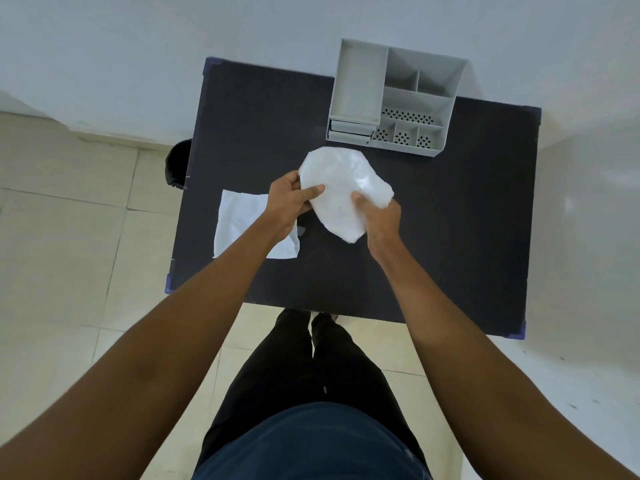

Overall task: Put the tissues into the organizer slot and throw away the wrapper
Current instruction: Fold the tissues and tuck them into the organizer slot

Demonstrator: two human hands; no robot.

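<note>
While I look down from the head camera, I see a black table (415, 254) with small blue corner pieces, standing against a plain white wall (173, 46) on a floor of pale cream tiles (62, 237). At the table's far edge sits a grey plastic organizer (394, 98) with one long slot on its left side, several smaller compartments on the right, some with perforated bottoms, and small drawers at its near left corner. All the compartments I can see into look empty. Just off the table's left edge, partly hidden by it, stands a black bin (177, 162) on the floor.

Both hands are raised over the middle of the table, holding a white wad (341, 188) between them; I cannot tell whether it is the tissues, the wrapper or both. My left hand (289, 199) pinches its left edge between thumb and fingers, and my right hand (379, 216) is closed around its lower right part. A flat white sheet (242, 223) lies on the table to the left, partly covered by the left forearm. Nothing stands between the wad and the organizer.
</note>
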